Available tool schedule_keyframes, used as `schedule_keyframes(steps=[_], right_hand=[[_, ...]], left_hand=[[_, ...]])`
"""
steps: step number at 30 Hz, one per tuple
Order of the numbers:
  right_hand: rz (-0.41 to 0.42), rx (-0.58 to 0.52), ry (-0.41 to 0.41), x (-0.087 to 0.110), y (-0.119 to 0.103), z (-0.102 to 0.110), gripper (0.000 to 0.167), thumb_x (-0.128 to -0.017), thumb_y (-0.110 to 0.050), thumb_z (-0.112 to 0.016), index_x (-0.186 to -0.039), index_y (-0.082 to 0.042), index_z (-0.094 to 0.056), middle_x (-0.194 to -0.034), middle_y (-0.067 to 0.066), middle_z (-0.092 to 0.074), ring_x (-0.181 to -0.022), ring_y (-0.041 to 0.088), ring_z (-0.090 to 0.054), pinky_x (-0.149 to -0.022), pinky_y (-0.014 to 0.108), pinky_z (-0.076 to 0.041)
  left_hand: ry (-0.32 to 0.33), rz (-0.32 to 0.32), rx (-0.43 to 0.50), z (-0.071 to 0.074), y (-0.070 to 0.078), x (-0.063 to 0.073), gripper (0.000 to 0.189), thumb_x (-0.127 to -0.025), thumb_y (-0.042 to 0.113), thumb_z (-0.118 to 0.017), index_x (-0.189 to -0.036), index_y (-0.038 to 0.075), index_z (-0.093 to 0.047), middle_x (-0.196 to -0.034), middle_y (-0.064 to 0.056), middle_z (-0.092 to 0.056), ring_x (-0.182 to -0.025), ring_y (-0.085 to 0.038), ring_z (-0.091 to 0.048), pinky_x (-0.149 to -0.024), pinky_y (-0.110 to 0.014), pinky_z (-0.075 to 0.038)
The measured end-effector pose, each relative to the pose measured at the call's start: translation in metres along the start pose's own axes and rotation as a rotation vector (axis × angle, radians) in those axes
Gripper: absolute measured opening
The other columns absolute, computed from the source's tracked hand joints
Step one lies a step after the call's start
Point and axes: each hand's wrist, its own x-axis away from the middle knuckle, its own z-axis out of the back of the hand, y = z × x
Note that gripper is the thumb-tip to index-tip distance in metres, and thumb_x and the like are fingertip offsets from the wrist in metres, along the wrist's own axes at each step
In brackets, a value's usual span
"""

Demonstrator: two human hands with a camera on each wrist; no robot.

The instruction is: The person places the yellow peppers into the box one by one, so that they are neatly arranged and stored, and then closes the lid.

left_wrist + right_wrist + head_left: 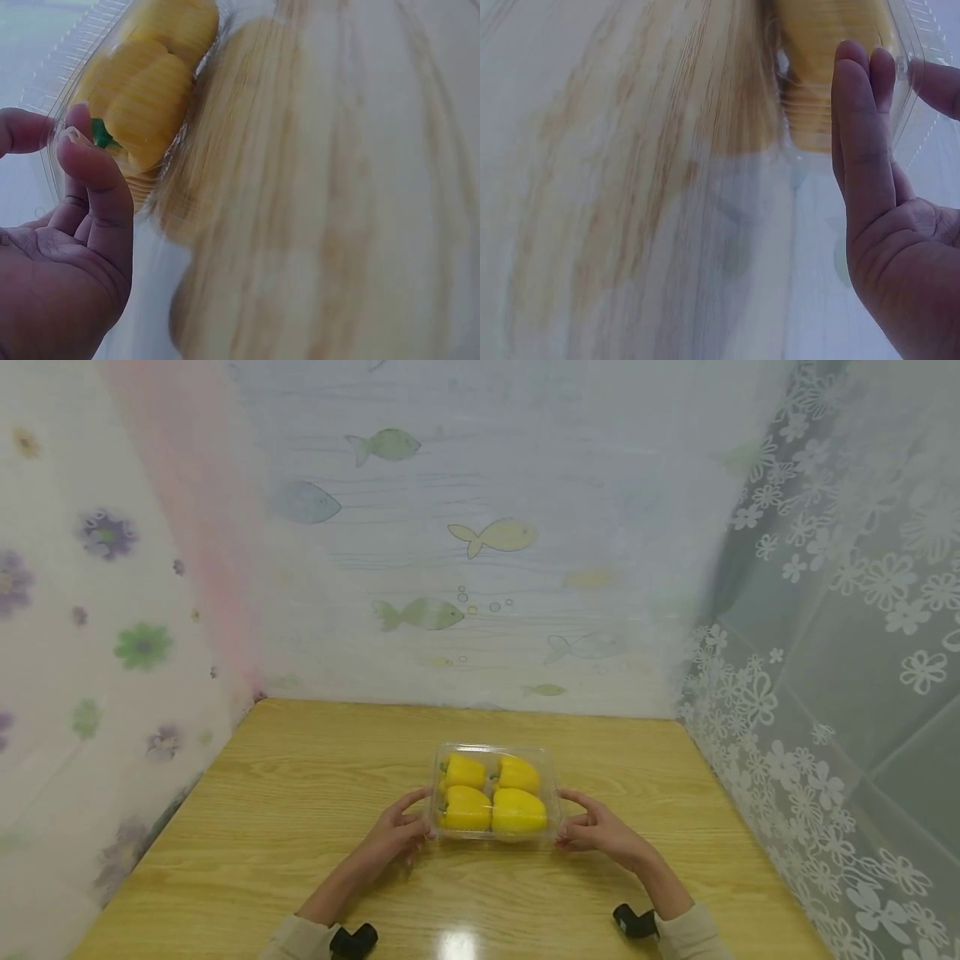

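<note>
A clear plastic clamshell box [552,781] holds several yellow bell peppers [519,810] with green stems. My left hand [396,832] grips its left end, and my right hand [600,832] grips its right end. In the left wrist view the left thumb and fingers pinch the box's edge, with a green stem [103,133] showing through the plastic beside the fingertips. On the other side, seen from the right wrist, the right hand [889,202] has fairly straight fingers along the wall and the thumb across the rim [909,71].
The box is over the middle of a wood-grain table [315,777]. A fish-patterned sheet [487,635] hangs behind the table, with flowered sheets at left [142,735] and right [810,760]. Black wrist mounts [352,941] sit by both sleeves.
</note>
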Motion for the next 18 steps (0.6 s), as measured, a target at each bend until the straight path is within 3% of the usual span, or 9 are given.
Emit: schedule_keyframes(steps=[9,18], right_hand=[[0.006,0.0,0.001,0.0009,-0.0011,-0.0004,0.077,-0.104,-0.012,-0.059,-0.161,0.004,-0.008,-0.104,0.02,-0.072,-0.108,0.045,-0.067,-0.094,0.051,-0.056],[0.027,0.015,-0.007,0.0008,-0.0032,0.0017,0.076,-0.105,-0.014,-0.057,-0.16,0.005,-0.01,-0.105,0.021,-0.072,-0.108,0.046,-0.067,-0.095,0.05,-0.056]], left_hand=[[-0.012,0.018,-0.012,0.0014,0.0049,0.0018,0.067,-0.102,0.013,-0.06,-0.159,0.007,-0.027,-0.093,-0.009,-0.069,-0.063,-0.01,-0.051,-0.051,-0.022,-0.047],[-0.018,0.033,-0.112,0.0081,0.0089,0.0045,0.069,-0.103,0.02,-0.06,-0.16,0.007,-0.024,-0.106,-0.023,-0.071,-0.074,-0.016,-0.056,-0.053,-0.026,-0.051]])
